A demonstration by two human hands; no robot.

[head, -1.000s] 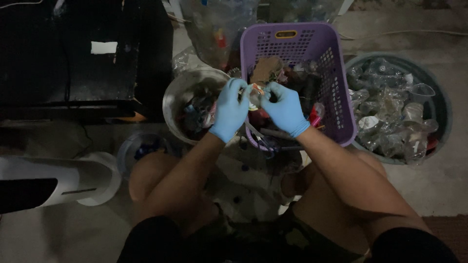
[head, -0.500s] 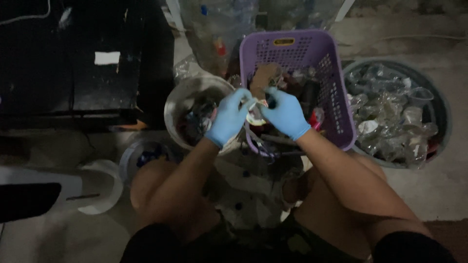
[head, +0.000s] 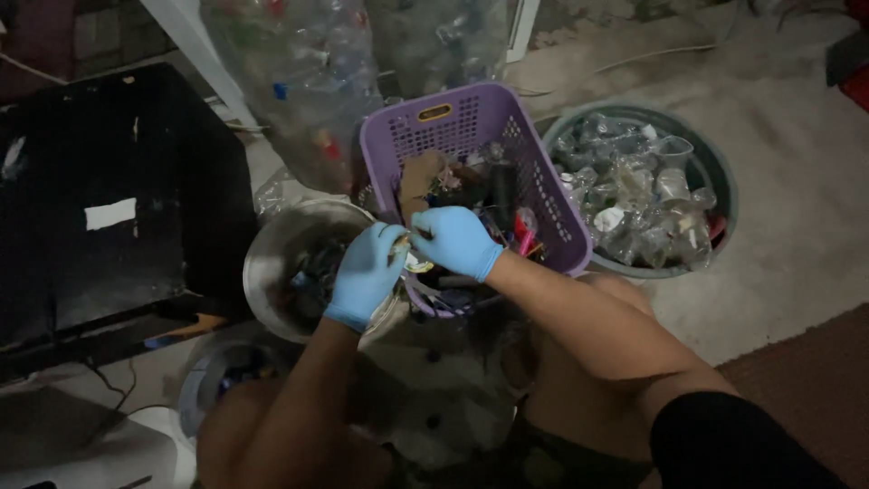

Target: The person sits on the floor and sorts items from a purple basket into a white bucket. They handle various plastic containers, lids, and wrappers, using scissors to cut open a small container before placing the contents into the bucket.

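Observation:
Both my hands wear light blue gloves and meet over the front edge of a purple plastic basket (head: 471, 122). My left hand (head: 367, 272) and my right hand (head: 455, 240) pinch a small pale object (head: 412, 260) between them; its kind is too small and dim to tell. The basket holds mixed scraps, a brown piece and something red. Just left of my hands stands a round metal bowl (head: 272, 249) with dark bits inside.
A round grey tub (head: 706, 172) full of clear plastic cups sits right of the basket. Clear bags of plastic bottles (head: 299, 72) lean behind. A black box (head: 109, 199) stands at the left. A small round container (head: 213, 380) lies by my left knee.
The view has shifted, so everything sits lower and more to the right in the picture. My hands stay together on the small object over the basket's front edge.

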